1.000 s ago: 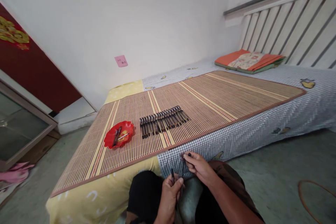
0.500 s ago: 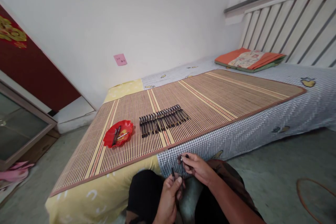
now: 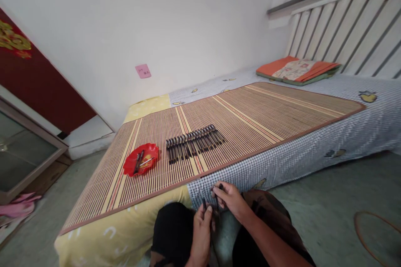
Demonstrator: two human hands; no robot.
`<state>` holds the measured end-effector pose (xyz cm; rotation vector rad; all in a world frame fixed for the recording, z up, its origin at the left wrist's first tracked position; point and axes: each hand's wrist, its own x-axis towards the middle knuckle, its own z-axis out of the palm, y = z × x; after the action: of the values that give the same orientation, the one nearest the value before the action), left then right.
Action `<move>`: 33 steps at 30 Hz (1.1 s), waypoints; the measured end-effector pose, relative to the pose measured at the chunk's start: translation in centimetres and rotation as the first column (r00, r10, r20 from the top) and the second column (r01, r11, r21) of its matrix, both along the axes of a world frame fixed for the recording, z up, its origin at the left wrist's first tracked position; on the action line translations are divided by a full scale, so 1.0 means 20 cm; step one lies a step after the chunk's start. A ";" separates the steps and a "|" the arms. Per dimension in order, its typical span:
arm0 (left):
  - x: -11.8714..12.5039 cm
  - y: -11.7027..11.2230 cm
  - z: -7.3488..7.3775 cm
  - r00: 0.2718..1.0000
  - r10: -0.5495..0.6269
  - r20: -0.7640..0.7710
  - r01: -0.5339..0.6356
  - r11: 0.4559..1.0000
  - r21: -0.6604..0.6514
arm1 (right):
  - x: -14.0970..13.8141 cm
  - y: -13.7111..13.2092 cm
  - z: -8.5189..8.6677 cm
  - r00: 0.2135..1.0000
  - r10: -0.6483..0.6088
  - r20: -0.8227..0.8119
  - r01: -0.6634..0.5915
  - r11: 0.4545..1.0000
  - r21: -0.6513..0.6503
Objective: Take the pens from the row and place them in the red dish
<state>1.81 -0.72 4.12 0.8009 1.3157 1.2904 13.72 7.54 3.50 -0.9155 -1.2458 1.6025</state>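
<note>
My left hand (image 3: 202, 227) is closed around a dark pen barrel (image 3: 204, 204), whose end sticks up past the thumb. Just above and to the right, my right hand (image 3: 231, 201) pinches a slim dark pen part (image 3: 221, 186); my fingers cover most of it. Both hands are close together over my lap, in front of the bed's edge. Several dark pens (image 3: 194, 144) lie side by side in a slanting row on the striped mat (image 3: 250, 121). Left of the row, a red scalloped plate (image 3: 128, 167) holds a few dark pen pieces (image 3: 138, 161) and a pale slim piece.
The mat covers a bed with a checked sheet (image 3: 300, 160) and yellow cloth (image 3: 94, 238). A folded orange cloth (image 3: 272, 68) lies by the white headboard (image 3: 344, 29). A glass-fronted cabinet (image 3: 25, 150) stands left; a brown cord (image 3: 360, 229) loops on the right floor.
My right hand has dipped slightly and turned, coming nearer to my left hand. The left hand has risen a little. The pens on the mat and the plate are unmoved.
</note>
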 end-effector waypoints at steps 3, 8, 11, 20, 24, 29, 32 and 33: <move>-0.01 0.00 -0.03 0.986 0.045 -0.158 -0.041 0.999 0.029 | -0.02 -0.03 -0.01 0.987 0.020 0.161 -0.023 1.000 0.018; -0.05 -0.01 -0.13 0.949 0.056 -0.312 -0.046 0.998 0.039 | -0.05 -0.07 -0.01 0.955 0.042 0.294 -0.076 0.992 0.105; -0.07 -0.02 -0.21 0.956 0.067 -0.287 -0.062 0.998 0.026 | -0.05 -0.07 0.01 0.947 0.019 0.321 -0.076 0.983 0.167; -0.03 -0.01 -0.21 0.980 0.071 -0.188 -0.072 0.997 0.000 | -0.02 -0.05 0.05 0.963 -0.038 0.267 -0.010 0.984 0.178; -0.02 -0.02 -0.13 0.995 -0.050 -0.086 0.059 0.992 0.107 | 0.16 0.07 0.20 0.986 -0.067 0.155 0.061 0.997 0.041; -0.03 0.04 0.03 0.960 -0.274 -0.054 0.279 0.951 0.130 | 0.49 0.40 0.56 0.941 -0.131 0.313 0.064 0.975 0.214; 0.00 0.14 0.19 0.859 -0.501 -0.101 0.511 0.852 0.117 | 0.62 0.69 0.71 0.771 -0.200 0.604 0.004 0.951 0.311; 0.02 0.18 0.24 0.818 -0.565 -0.107 0.574 0.812 0.102 | 0.63 0.79 0.74 0.655 -0.220 0.723 -0.026 0.949 0.313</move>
<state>2.14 2.88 8.94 1.2353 0.9365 0.8670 26.38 23.36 18.31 -1.4963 -1.9009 0.8810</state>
